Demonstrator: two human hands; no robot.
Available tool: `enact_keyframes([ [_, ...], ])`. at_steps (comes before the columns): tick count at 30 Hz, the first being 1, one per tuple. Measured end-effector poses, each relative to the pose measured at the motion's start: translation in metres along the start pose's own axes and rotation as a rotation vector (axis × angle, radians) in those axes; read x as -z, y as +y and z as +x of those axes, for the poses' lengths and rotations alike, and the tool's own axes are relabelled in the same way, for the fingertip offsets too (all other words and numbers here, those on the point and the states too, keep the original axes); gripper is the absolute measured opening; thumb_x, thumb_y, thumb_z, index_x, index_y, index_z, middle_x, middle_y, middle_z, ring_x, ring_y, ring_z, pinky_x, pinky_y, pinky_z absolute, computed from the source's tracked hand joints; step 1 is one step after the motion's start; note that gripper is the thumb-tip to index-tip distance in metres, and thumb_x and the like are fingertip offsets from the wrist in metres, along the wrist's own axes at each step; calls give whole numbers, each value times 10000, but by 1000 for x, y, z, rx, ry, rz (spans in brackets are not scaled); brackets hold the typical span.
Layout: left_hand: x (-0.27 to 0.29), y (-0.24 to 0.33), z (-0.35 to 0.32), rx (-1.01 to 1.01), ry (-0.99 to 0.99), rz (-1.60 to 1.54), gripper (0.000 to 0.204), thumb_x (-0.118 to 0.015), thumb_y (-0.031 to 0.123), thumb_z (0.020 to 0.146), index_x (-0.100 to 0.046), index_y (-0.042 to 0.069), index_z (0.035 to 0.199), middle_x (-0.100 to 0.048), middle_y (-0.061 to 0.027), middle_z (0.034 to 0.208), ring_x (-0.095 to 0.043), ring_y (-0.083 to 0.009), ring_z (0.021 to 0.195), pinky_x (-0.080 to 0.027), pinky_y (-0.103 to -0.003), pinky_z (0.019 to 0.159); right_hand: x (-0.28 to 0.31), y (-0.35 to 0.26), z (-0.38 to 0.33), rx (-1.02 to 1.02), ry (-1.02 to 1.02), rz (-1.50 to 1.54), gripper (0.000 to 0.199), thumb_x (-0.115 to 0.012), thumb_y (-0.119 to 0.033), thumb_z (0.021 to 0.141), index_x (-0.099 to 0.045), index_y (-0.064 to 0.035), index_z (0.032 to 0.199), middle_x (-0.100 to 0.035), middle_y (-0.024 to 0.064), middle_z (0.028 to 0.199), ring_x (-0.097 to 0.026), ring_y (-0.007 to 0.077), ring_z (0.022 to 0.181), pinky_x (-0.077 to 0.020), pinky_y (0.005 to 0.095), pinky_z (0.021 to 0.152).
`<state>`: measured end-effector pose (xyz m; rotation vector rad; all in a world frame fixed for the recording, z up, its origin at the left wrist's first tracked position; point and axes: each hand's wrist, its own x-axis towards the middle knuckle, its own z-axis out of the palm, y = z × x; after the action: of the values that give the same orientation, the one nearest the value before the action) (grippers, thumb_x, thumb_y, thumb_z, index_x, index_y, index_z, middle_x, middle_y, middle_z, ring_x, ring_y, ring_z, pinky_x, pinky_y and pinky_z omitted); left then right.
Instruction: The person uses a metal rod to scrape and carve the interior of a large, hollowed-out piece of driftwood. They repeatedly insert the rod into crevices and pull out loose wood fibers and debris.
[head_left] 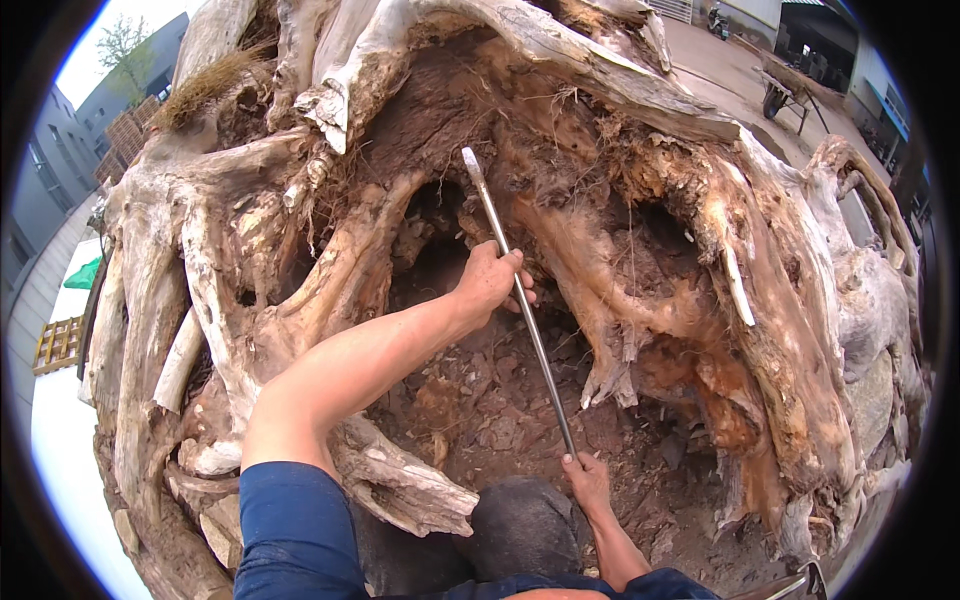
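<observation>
A long, slim steel pry bar (543, 360) slants across the middle of the view, its pale, flattened tip up and away from me. My left hand (492, 278) is closed round its upper half, and my right hand (588, 480) grips the lower end near my knee. Around it rises a huge weathered tree stump (345, 245) with thick, twisted roots. The tip lies in front of a dark hollow between the roots; whether it touches the wood I cannot tell. Reddish-brown soil (500, 385) and crumbled bits fill the recess below my left hand.
A broken root (405, 485) juts toward my knees, beside my dark trouser leg (522, 530). Thick roots wall in both sides, and a pale pointed splinter (738, 285) hangs at right. Farther off are a wheelbarrow (785, 98), a yellowish pallet (60, 345) and a green cloth (82, 273).
</observation>
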<state>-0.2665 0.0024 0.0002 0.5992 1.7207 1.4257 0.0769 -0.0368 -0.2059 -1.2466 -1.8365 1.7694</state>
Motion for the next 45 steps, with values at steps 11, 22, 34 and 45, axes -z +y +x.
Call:
enact_keyframes([
  [11,44,-17,-12,140,183,-4,310,-387,210,1094,-433,-66,1228,-657,-175,900,-718,-279,707,-580,-324,467,2,-18,7,-147,-339,223,499,-635,-455,983,-639,-4,770,-476,-25,583,-399,81,518,-303,277,498],
  [22,79,-38,6,109,252,-49,296,-404,216,1091,-458,-72,1127,-654,-188,884,-725,-291,710,-569,-316,453,-26,11,56,-72,-307,99,468,-654,-467,963,-678,-42,766,-539,-34,612,-479,65,574,-352,263,531],
  [34,73,-34,2,112,131,-94,273,-424,214,1091,-489,-51,1068,-678,-199,892,-751,-312,781,-592,-319,478,3,-29,30,-148,-243,23,497,-671,-429,955,-591,-35,663,-483,-51,604,-428,65,602,-322,277,543],
  [45,97,-41,23,19,231,-100,189,-467,172,1072,-523,-8,1072,-685,-150,896,-733,-255,771,-587,-300,549,-68,20,103,77,-247,68,471,-635,-403,978,-548,-12,731,-408,-44,631,-366,88,645,-316,305,575],
])
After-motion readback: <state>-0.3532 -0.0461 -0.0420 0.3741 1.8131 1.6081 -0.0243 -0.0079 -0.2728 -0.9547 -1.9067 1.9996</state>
